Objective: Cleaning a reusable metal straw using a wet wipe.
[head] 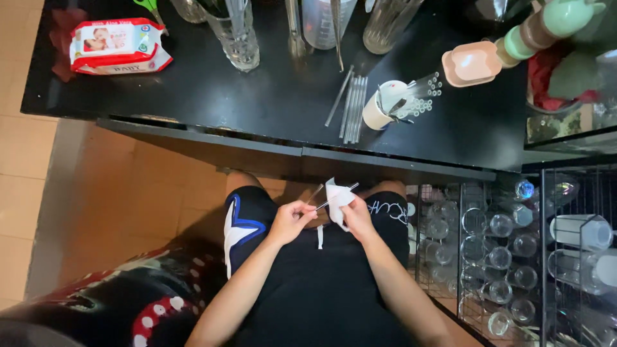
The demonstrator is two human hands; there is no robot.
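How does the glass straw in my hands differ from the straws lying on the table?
The held straw is single, angled in the air between the left hand and right hand, against a white wipe. The table straws lie flat, bunched side by side, untouched. Both look thin and clear.

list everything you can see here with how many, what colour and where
Wet wipes pack: one, red and white, table's far left.
Glass straws: several, clear, lying mid-table.
White cup: one, tipped over, straws spilling out, beside the loose ones.
Tall glasses: several, clear, table's far edge.
Pink container: one, table right.
Black table: one.
Wire rack: one, black, holding clear glass jars, right.
Left hand: holds a thin straw over the lap.
Right hand: holds a white wipe around that straw.
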